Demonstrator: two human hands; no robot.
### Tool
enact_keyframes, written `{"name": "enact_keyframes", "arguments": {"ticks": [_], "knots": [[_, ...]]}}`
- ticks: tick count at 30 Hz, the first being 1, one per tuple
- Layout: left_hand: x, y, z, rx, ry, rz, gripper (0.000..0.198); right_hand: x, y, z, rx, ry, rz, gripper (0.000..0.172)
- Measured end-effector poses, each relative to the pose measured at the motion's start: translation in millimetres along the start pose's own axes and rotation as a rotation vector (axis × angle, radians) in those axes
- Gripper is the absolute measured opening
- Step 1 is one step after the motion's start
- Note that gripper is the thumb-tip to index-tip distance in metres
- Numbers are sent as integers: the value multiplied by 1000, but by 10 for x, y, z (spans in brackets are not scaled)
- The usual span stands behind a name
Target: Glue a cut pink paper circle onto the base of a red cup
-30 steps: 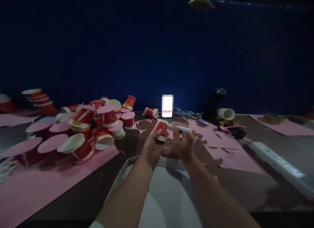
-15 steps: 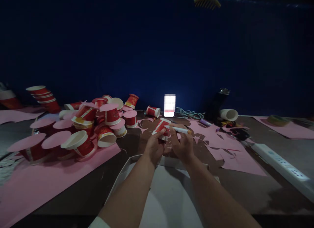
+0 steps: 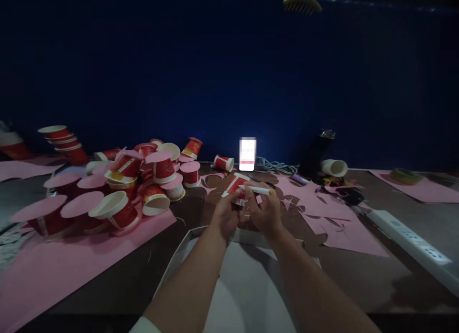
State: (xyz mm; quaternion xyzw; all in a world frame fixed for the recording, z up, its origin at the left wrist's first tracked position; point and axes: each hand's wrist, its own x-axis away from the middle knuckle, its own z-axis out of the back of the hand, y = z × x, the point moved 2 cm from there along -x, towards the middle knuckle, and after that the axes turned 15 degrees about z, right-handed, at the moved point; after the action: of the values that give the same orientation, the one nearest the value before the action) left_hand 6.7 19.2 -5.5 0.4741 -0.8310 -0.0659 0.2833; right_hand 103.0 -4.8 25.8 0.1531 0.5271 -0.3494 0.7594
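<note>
Broadly, I see the dark counter (image 3: 186, 213) spread with pink paper (image 3: 71, 266), a heap of cups (image 3: 118, 189) to the left. Above its middle the left hand (image 3: 224, 218) has its grip closed round a tilted red cup (image 3: 234, 184). The right hand (image 3: 267, 213) pinches a white pen (image 3: 256, 190), tip at the cup's wall. I'd judge a braced cup and light strokes work best

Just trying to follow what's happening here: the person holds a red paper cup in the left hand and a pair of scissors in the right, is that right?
Not quite. The right hand holds a white pen, not scissors. The left hand does hold the red paper cup. The head view shows both.
</note>
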Motion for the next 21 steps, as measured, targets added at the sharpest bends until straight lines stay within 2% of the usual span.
{"name": "enact_keyframes", "arguments": {"ticks": [11,21], "knots": [[23,13,-4,-30,-75,21,7,22,20,3,79,3,12,17],[35,26,-17,18,-54,33,7,36,45,-1,108,17,-10,19]]}}
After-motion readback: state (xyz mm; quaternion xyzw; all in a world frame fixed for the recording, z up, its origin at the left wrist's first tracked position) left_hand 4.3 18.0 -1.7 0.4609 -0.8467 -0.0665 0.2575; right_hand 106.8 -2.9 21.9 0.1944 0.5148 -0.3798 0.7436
